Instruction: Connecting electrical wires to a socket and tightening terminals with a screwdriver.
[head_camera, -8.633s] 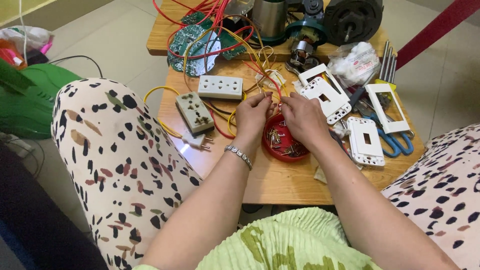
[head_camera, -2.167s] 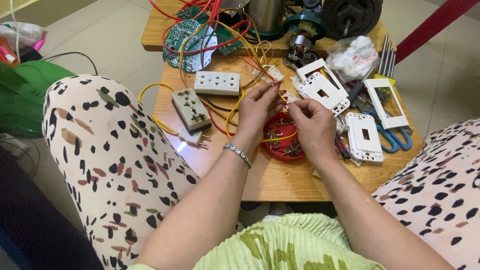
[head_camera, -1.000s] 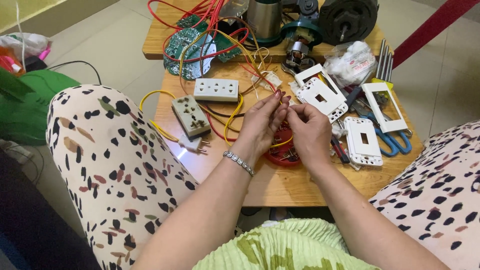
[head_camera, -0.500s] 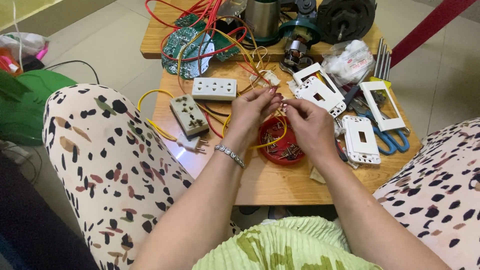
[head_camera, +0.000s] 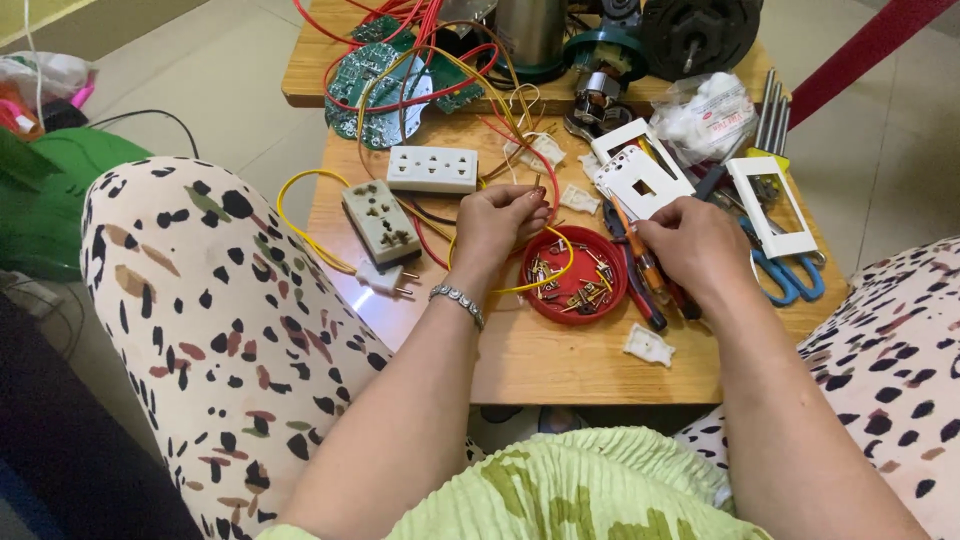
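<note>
We see the left hand (head_camera: 505, 222) pinching a yellow wire (head_camera: 545, 285) above the red dish (head_camera: 575, 305) mid-frame; the right hand (head_camera: 695, 245) curls over tools (head_camera: 645, 290).

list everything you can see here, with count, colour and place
table: 1, light wood, centre
dish: 1, red, mid-table, holds small metal parts
outlet strip: 1, white, behind left hand
socket block: 1, grey-beige, left on table, plug pins beside it
wires: several, red and yellow, from far table to left hand
circuit board: 1, green, far left
face plates: about 3, white, right of table
scissors: 1, blue handles, right edge
motor: 1, black, far right
bag: 1, clear with white contents, by motor
left hand: holds a yellow wire, bracelet on wrist
right hand: over tools beside dish; what it grips is hidden
</note>
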